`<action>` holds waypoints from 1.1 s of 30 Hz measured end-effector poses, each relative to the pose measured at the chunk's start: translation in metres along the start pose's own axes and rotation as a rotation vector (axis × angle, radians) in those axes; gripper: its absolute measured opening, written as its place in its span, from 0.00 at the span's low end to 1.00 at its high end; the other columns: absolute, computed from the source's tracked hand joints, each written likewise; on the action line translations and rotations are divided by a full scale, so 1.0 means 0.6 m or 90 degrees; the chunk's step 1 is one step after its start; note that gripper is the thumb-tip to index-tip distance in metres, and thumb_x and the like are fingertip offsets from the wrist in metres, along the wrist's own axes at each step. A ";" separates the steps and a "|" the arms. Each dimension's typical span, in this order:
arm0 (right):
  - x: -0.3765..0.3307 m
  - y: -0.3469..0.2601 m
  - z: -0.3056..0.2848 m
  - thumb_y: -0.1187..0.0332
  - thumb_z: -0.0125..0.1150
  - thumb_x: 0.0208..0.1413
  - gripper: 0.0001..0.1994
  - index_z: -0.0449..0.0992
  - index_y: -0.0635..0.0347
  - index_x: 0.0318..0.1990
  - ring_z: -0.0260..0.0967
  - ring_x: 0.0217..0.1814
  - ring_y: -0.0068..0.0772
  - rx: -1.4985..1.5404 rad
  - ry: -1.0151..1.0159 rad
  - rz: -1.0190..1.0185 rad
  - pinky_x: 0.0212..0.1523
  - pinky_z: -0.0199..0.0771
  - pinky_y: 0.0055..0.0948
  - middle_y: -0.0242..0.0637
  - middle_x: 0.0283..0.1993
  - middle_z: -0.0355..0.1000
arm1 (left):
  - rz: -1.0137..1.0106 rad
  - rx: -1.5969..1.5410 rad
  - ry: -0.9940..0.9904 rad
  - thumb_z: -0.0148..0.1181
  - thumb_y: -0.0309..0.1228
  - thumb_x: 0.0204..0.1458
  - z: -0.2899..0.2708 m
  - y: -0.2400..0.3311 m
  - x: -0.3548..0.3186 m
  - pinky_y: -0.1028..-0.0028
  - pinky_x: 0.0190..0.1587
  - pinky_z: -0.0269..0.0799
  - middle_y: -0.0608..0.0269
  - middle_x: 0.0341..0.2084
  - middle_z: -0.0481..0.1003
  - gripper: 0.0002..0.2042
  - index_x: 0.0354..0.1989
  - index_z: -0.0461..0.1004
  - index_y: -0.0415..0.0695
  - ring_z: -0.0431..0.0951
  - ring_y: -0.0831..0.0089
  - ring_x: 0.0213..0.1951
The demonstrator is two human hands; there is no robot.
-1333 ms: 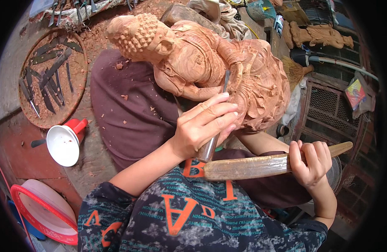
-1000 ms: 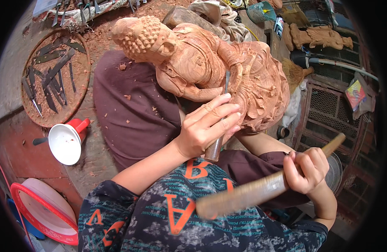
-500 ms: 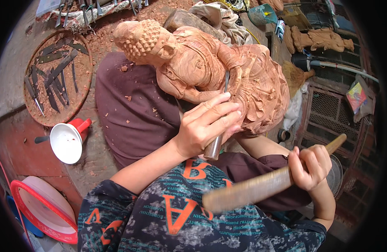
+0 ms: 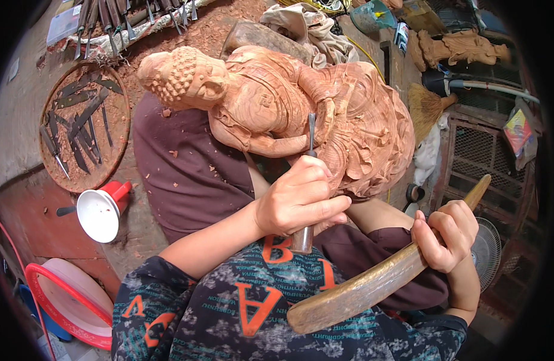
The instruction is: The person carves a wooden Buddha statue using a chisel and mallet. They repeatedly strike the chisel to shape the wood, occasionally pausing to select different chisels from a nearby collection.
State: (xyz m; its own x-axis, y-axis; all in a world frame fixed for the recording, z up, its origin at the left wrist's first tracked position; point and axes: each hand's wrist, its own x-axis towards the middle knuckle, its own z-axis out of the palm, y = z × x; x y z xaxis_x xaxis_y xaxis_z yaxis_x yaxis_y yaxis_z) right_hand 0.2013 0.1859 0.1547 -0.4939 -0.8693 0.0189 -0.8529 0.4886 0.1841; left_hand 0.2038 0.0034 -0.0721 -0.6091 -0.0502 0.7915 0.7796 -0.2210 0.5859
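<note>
1. Gripping a steel chisel [image 4: 310, 157], the left hand [image 4: 298, 201] has its fingers wrapped tight round the wooden handle, thumb over the top; the blade runs up from the fist and its tip meets the wooden statue [image 4: 277, 111] at the carved folds beside the figure's arm.

2. Fingers of the right hand [image 4: 446, 233] are clamped round the thin end of a long wooden mallet [image 4: 373, 280]; its broad, worn head hangs low over the patterned shirt [image 4: 247, 313], well apart from the chisel's butt.

3. Risk, as I judge it: the butt barely shows below the left fist, so a slightly off-line blow could land on the knuckles or thumb rather than the handle.

4. Second risk: the tip sits among thin, deeply cut ridges; too hard a strike or a tilted blade could split off a fold or skid across finished surface.

5. Third risk: the statue lies across the lap on dark maroon cloth [image 4: 186, 162], not fixed by anything visible; it could roll under a blow.

6. The statue is pale reddish wood, lying on its side with the knobbed head pointing left; robe and base are densely grooved, and chips scatter on the cloth; a round tray of spare chisels [image 4: 78, 123] lies well to the left.
</note>
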 end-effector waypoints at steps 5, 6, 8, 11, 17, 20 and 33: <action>0.005 -0.004 0.004 0.86 0.62 0.42 0.21 0.77 0.44 0.40 0.53 0.17 0.23 0.043 0.020 -0.025 0.18 0.51 0.24 0.23 0.20 0.57 | 0.003 -0.020 -0.016 0.71 0.32 0.47 -0.007 -0.006 -0.003 0.64 0.38 0.69 0.66 0.19 0.67 0.12 0.36 0.79 0.37 0.69 0.66 0.24; 0.004 -0.004 0.008 0.86 0.62 0.42 0.21 0.77 0.44 0.39 0.53 0.17 0.22 0.054 0.030 -0.032 0.18 0.51 0.24 0.23 0.19 0.57 | 0.015 -0.019 -0.027 0.71 0.32 0.47 -0.009 -0.009 -0.004 0.64 0.38 0.69 0.66 0.19 0.67 0.12 0.36 0.78 0.37 0.69 0.66 0.24; 0.005 -0.006 0.016 0.86 0.61 0.39 0.21 0.78 0.44 0.38 0.52 0.16 0.21 0.064 0.059 -0.042 0.17 0.50 0.23 0.22 0.18 0.55 | -0.001 -0.042 0.008 0.71 0.32 0.48 -0.009 -0.013 0.001 0.64 0.37 0.69 0.66 0.19 0.67 0.12 0.35 0.78 0.37 0.69 0.65 0.24; 0.007 -0.009 0.017 0.86 0.61 0.38 0.22 0.78 0.44 0.38 0.52 0.17 0.21 0.098 0.032 -0.043 0.16 0.50 0.23 0.21 0.18 0.54 | -0.016 -0.055 0.021 0.70 0.32 0.48 -0.013 -0.008 0.006 0.63 0.36 0.68 0.65 0.19 0.68 0.12 0.34 0.78 0.36 0.69 0.65 0.24; 0.011 -0.005 0.005 0.87 0.61 0.41 0.22 0.77 0.44 0.39 0.53 0.17 0.24 0.057 -0.022 -0.046 0.17 0.52 0.24 0.24 0.19 0.55 | -0.038 -0.054 0.037 0.70 0.33 0.47 -0.011 -0.005 0.007 0.64 0.35 0.67 0.65 0.19 0.66 0.12 0.33 0.77 0.37 0.68 0.65 0.23; 0.013 -0.017 -0.004 0.87 0.61 0.42 0.21 0.78 0.46 0.40 0.53 0.18 0.24 -0.101 -0.144 0.000 0.17 0.52 0.25 0.25 0.20 0.55 | -0.035 -0.052 0.042 0.70 0.32 0.46 -0.008 -0.007 0.006 0.64 0.36 0.67 0.66 0.18 0.65 0.11 0.32 0.77 0.37 0.68 0.66 0.23; 0.007 -0.023 -0.024 0.90 0.59 0.42 0.23 0.74 0.47 0.42 0.58 0.21 0.29 -0.089 -0.123 -0.013 0.20 0.61 0.29 0.30 0.24 0.61 | -0.001 -0.036 0.050 0.70 0.33 0.45 0.003 -0.015 -0.010 0.64 0.39 0.67 0.66 0.19 0.66 0.12 0.30 0.77 0.39 0.69 0.66 0.25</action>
State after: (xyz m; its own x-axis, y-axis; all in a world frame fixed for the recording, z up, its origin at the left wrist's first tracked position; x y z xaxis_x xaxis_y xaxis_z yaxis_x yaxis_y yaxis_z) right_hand 0.2136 0.1745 0.1663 -0.5121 -0.8414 -0.1726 -0.8376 0.4447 0.3172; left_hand 0.2007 0.0076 -0.0818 -0.6214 -0.1250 0.7734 0.7707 -0.2751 0.5748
